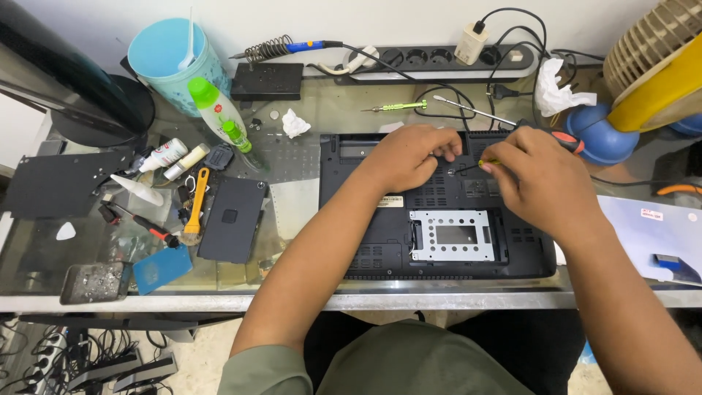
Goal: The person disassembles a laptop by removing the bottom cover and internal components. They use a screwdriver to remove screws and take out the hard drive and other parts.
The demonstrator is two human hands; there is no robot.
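Over laptop (439,219), right grip (545,183) around screwdriver (488,162)

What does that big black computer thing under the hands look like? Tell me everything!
The laptop lies upside down on the glass-topped table, its black plastic underside facing up, near the front edge. It has rows of vent slits and an open bay holding a silver metal bracket with holes. The left hand rests on its back part. The right hand holds a small screwdriver, its tip down on the laptop.

Bright even overhead light, soft shadows, sharp focus (edges slightly bowed)
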